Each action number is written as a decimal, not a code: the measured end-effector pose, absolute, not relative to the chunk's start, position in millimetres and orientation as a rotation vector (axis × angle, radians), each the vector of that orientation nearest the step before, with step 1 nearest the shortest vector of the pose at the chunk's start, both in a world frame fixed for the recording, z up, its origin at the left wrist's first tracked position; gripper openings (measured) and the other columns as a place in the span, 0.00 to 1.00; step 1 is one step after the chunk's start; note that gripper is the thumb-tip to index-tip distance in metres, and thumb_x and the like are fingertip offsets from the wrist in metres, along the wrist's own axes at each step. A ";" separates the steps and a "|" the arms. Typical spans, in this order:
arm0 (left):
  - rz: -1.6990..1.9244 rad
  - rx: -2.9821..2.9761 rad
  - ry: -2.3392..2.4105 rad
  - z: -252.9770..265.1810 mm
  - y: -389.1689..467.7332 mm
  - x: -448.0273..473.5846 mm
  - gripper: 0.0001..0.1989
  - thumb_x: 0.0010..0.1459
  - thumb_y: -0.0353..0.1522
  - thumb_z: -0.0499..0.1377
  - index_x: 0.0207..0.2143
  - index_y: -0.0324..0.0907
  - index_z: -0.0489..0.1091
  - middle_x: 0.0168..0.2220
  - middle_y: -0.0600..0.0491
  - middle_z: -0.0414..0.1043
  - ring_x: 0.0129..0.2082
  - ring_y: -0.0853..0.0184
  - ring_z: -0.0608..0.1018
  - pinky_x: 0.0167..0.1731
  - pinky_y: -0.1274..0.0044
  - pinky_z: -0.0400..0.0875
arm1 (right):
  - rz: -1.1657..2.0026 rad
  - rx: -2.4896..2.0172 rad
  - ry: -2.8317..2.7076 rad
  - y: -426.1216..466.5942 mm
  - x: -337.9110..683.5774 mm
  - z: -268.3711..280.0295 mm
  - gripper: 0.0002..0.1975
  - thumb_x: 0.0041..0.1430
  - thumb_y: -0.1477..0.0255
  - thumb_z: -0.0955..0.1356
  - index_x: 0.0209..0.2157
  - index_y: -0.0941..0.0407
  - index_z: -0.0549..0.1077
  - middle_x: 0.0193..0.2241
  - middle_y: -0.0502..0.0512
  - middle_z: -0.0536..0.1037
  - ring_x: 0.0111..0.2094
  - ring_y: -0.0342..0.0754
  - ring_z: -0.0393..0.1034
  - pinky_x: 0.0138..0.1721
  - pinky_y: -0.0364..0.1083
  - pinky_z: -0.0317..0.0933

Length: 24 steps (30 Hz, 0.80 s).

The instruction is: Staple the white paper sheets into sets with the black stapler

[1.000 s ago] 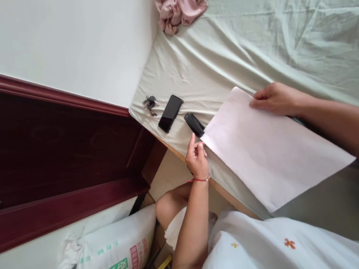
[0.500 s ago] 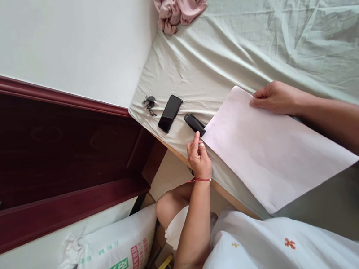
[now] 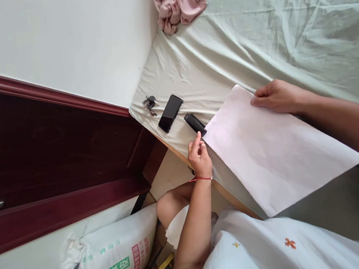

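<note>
A large sheet of white paper (image 3: 280,150) slants over the edge of the bed. My right hand (image 3: 277,96) pinches its far edge, thumb on top and the other fingers mostly hidden beneath. The sheet's left corner meets the near end of a small black stapler (image 3: 194,123). At that same end is my left hand (image 3: 200,156), its index fingertip against the stapler and its other fingers curled in. Whether the paper corner lies inside the stapler's jaws is too small to tell. A ring and a red string bracelet are on the left hand and wrist.
A black phone (image 3: 170,113) and a bunch of keys (image 3: 150,103) lie left of the stapler on the pale green bedsheet (image 3: 251,27). Pink cloth (image 3: 184,2) is heaped by the wall. Below the dark red door (image 3: 41,143) stands a stuffed white sack (image 3: 110,259).
The paper's lower right corner has shifted slightly to the right. Both hands keep nearly the same place and grip, and the view has moved a little.
</note>
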<state>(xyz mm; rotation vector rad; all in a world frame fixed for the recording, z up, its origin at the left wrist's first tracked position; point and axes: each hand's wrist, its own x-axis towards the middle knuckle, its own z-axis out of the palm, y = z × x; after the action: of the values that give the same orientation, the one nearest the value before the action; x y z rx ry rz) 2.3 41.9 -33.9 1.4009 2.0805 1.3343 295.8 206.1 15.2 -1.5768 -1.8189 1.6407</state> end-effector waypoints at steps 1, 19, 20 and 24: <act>1.342 1.398 2.085 -34.2 42.7 2.7 0.16 0.66 0.35 0.62 0.53 0.47 0.85 0.36 0.51 0.74 0.31 0.67 0.71 0.37 0.76 0.70 | 1.650 -1.572 -1.824 207.1 296.2 14.2 0.15 0.61 0.57 0.73 0.27 0.52 0.78 0.26 0.53 0.78 0.28 0.49 0.71 0.31 0.49 0.64; 1.207 1.423 2.067 -29.5 41.5 -1.5 0.27 0.56 0.25 0.59 0.55 0.48 0.85 0.29 0.56 0.72 0.26 0.70 0.67 0.33 0.78 0.67 | 1.643 -1.594 -1.819 207.6 294.7 16.6 0.13 0.63 0.60 0.73 0.27 0.52 0.79 0.27 0.52 0.79 0.28 0.49 0.72 0.33 0.49 0.65; 1.226 1.439 2.053 -32.2 40.2 -2.1 0.27 0.57 0.25 0.59 0.57 0.47 0.84 0.30 0.56 0.73 0.26 0.71 0.67 0.33 0.78 0.67 | 1.642 -1.571 -1.820 207.9 295.6 15.3 0.14 0.62 0.58 0.74 0.27 0.52 0.79 0.27 0.53 0.79 0.28 0.49 0.72 0.32 0.49 0.65; 1.250 1.473 2.039 -41.7 35.9 -5.0 0.31 0.60 0.28 0.60 0.66 0.48 0.76 0.32 0.56 0.74 0.27 0.71 0.68 0.33 0.79 0.67 | 1.610 -1.498 -1.793 207.5 296.6 12.2 0.18 0.62 0.56 0.74 0.24 0.52 0.76 0.23 0.52 0.77 0.25 0.47 0.68 0.27 0.47 0.63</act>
<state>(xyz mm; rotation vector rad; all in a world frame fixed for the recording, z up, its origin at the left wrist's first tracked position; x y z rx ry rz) -5.0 35.9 -41.7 1.4725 2.0393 1.2497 296.6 207.5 12.2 -1.4983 -1.7928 1.6098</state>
